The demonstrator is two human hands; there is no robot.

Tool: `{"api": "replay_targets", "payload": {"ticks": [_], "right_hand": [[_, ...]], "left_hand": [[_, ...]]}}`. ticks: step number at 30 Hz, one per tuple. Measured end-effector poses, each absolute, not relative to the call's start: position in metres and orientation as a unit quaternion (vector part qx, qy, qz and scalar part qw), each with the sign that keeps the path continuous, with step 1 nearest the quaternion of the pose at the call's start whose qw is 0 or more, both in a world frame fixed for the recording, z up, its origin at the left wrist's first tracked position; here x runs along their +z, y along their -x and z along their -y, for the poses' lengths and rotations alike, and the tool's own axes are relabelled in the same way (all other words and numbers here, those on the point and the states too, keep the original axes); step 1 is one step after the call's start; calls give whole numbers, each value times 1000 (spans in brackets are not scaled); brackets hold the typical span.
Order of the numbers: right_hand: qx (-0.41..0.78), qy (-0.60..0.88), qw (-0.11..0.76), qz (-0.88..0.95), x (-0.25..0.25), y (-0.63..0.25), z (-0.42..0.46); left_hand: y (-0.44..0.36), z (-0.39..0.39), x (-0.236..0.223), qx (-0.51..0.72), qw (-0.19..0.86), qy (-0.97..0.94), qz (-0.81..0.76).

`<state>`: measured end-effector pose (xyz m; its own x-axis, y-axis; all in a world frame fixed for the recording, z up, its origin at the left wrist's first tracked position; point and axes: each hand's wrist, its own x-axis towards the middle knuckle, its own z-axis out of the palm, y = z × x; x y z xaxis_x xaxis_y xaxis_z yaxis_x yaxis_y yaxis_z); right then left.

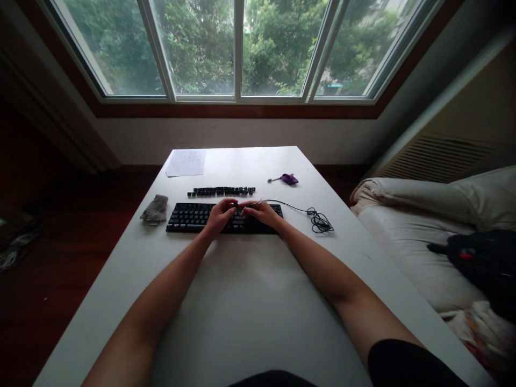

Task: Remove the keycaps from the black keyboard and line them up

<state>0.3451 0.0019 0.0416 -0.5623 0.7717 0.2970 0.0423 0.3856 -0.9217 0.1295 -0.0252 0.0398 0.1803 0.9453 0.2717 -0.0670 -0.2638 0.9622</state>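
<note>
A black keyboard [189, 217] lies across the white table. Over its middle, my left hand [221, 214] is closed, thumb and fingers curled together around something small and dark that I cannot make out. Close beside it, my right hand [262, 212] pinches a thin, shiny wire keycap puller [257, 202] above the keys. Both hands cover part of the keyboard, and their fingertips nearly meet. Behind the keyboard, several loose black keycaps [221, 191] stand in rows.
A grey cloth [155, 210] lies left of the keyboard. On the right are a coiled black cable [320, 221] and a purple object with a small brush [288, 179]. Paper [186, 163] rests at the back left. A sofa [407, 236] flanks the table's right side.
</note>
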Motion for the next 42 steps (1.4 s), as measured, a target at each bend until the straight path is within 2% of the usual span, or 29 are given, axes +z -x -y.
{"api": "replay_targets", "payload": {"ticks": [35,42], "right_hand": [[494,279,376,733,47,-344,2],[535,285,392,692,47,-345,-1]], "left_hand": [[-131,24,37,533,483,-594,-361],[-131,24,38,531,490,-587,-367]]}}
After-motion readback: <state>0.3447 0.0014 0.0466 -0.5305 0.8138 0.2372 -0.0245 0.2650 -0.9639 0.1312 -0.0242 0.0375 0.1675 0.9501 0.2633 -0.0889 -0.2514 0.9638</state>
